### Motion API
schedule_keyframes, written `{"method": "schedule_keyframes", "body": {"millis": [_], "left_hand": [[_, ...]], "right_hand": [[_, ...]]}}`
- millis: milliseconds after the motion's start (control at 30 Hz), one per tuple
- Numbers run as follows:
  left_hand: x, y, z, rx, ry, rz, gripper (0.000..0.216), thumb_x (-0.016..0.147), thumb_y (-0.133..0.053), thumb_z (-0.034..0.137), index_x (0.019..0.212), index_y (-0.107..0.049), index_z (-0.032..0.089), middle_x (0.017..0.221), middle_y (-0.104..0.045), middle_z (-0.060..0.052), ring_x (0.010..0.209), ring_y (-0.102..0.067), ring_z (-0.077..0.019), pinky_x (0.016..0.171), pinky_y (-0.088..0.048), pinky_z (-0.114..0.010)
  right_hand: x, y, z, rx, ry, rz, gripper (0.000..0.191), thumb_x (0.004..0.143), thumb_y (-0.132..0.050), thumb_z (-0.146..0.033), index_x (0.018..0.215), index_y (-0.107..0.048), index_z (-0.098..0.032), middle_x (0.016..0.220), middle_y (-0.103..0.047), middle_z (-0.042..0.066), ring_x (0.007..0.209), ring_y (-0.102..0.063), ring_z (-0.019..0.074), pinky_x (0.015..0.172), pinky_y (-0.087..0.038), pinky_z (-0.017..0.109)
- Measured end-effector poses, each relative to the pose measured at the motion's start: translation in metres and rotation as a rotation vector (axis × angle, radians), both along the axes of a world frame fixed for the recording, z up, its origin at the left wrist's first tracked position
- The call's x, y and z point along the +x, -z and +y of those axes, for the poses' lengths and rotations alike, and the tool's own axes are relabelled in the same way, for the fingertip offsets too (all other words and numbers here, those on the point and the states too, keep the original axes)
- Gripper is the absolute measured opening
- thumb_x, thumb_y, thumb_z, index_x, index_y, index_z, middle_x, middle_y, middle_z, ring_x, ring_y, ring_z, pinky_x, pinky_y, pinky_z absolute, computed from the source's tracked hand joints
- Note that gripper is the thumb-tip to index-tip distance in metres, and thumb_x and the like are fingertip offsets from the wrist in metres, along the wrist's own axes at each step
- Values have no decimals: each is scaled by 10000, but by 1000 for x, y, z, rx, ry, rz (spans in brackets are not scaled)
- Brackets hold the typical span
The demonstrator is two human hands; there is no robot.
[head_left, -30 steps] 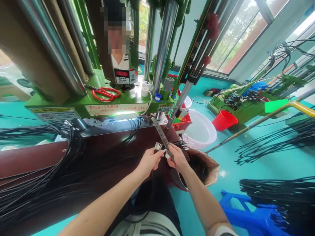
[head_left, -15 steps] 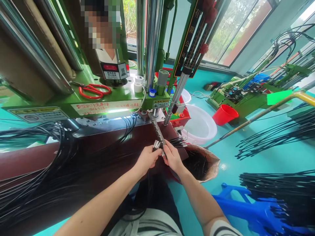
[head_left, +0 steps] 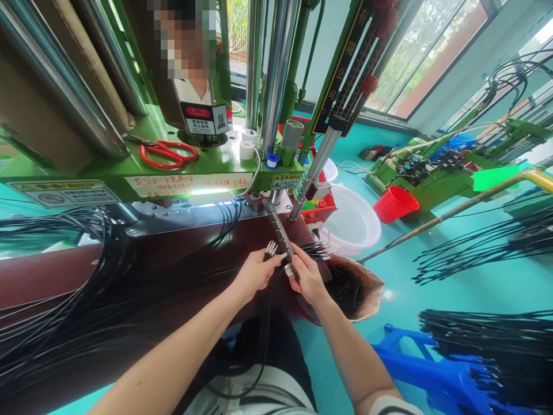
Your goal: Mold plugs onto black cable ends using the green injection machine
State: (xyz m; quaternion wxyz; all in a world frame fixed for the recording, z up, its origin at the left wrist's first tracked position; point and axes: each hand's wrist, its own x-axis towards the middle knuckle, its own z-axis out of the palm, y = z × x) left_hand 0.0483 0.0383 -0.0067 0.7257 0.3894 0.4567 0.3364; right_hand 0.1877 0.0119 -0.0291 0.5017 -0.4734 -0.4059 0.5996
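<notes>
My left hand (head_left: pixel 253 273) is closed around a small bundle of black cables with silvery metal ends (head_left: pixel 270 249) pointing up. Black cable from this hand hangs down over my lap. My right hand (head_left: pixel 309 275) grips the near end of a narrow dark metal bar (head_left: pixel 279 228) with small fittings along its length. The bar slants away to the press, its far end by the base. My left thumb reaches to the bar's near end, where white-tipped fingers of both hands nearly meet. More cables with metal ends (head_left: pixel 317 250) lie just beyond my right hand.
A green press (head_left: pixel 173 178) stands ahead, with red-handled scissors (head_left: pixel 168 154) on its ledge. Many black cables (head_left: pixel 103 242) cover the brown table's left side. A lined bin (head_left: pixel 367 288), a white tub (head_left: pixel 354 219) and a blue stand (head_left: pixel 415 357) are at right. Another person is behind the press.
My left hand has drawn slightly left and down, so the cable ends sit further from the bar. My right hand still grips the bar. The view has shifted slightly.
</notes>
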Motion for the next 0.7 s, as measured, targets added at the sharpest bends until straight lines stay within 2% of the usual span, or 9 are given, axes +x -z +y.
{"method": "schedule_keyframes", "body": {"millis": [133,267,367,467,533,600,700], "left_hand": [[-2,0,1,-27,13,5,262,671,-596,380,662,-422,184,361,-227,134,301,-144,-15,300,-110,-157],[-3,3,-2,31,-31,20,271,660,-604,384,662,-418,187,364,-246,132,291,-167,-19,298,-129,-160],[-4,4,-3,152,-86,32,280,694,-571,419,653,-435,177,399,-336,99,317,-286,-37,322,-242,-167],[-6,4,-3,256,-206,29,294,739,-510,465,721,-480,173,475,-401,75,387,-393,-57,373,-327,-172],[-6,3,-2,232,-323,-9,282,759,-478,479,781,-454,199,481,-341,99,363,-326,-44,340,-272,-154],[-6,2,-2,180,-384,-48,257,772,-460,472,779,-388,225,475,-282,117,338,-233,-36,311,-191,-139],[-5,1,-3,110,-264,-60,245,772,-466,440,742,-343,230,458,-266,124,325,-182,-35,298,-142,-139]], "right_hand": [[-1,-2,-1,-14,-16,-53,566,803,-525,-412,1301,-407,-170,443,-419,-86,276,-302,24,264,-216,138],[-6,-5,-4,28,-1,-194,544,796,-529,-424,1282,-440,-197,521,-456,-65,321,-336,20,283,-255,137],[-8,-6,-5,2,25,-177,533,786,-539,-432,1261,-465,-203,533,-456,-62,333,-334,20,285,-256,133],[-7,-5,-5,-27,64,-91,520,776,-554,-427,1239,-486,-202,499,-428,-72,320,-320,21,274,-244,131],[-6,-5,-5,-25,70,-58,512,769,-567,-421,1227,-498,-203,494,-416,-75,319,-324,23,268,-241,129],[-4,-4,-5,-23,64,-41,505,769,-573,-413,1225,-500,-208,502,-420,-72,328,-332,24,266,-237,125],[-3,-3,-5,-15,51,-31,485,783,-567,-395,1228,-496,-217,509,-427,-70,329,-327,20,268,-238,123]]}}
